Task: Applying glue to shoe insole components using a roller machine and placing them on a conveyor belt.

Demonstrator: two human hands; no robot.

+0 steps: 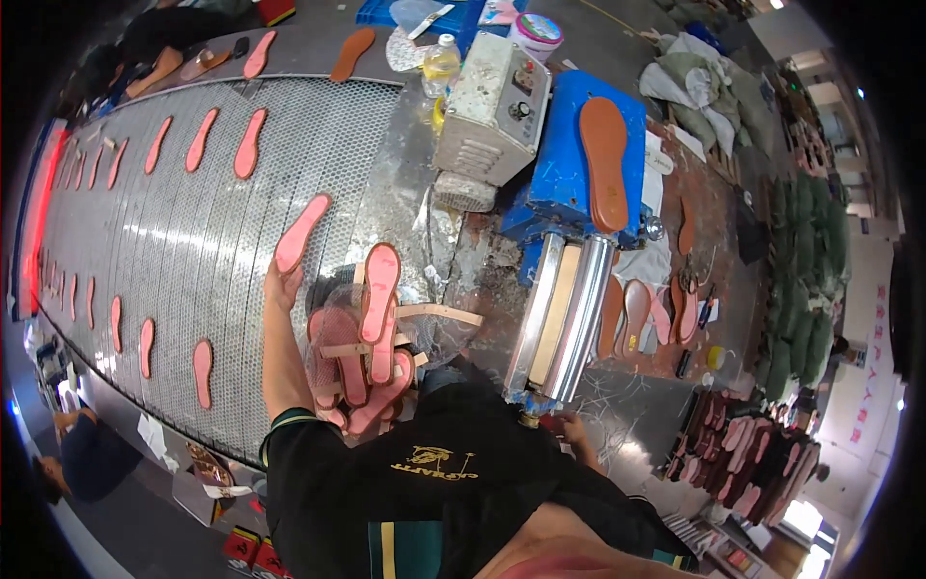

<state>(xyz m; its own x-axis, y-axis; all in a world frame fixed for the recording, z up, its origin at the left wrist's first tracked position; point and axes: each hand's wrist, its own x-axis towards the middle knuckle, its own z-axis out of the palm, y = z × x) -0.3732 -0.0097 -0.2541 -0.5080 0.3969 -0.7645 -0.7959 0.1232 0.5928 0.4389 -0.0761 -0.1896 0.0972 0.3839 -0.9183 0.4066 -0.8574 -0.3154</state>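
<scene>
A pink insole [302, 232] with a brown edge is in my left hand [282, 288], its heel end pinched between my fingers, above the near right part of the mesh conveyor belt [318, 125]. Just right of my left forearm lies a heap of pink insoles [381, 285], some with tan straps, partly covered by clear film. My right hand [579, 436] is low beside the near end of a roller machine [569, 318] with shiny metal rollers; its fingers are small and partly hidden. A brown sole [604, 159] rests on the machine's blue housing [564, 125].
Pink insoles lie spaced in two rows along the belt. A grey control box [492, 106] stands left of the blue housing, near a bottle of yellowish liquid [441, 66]. Several soles [635, 314] and tools lie to the right. Another person [92, 454] is at lower left.
</scene>
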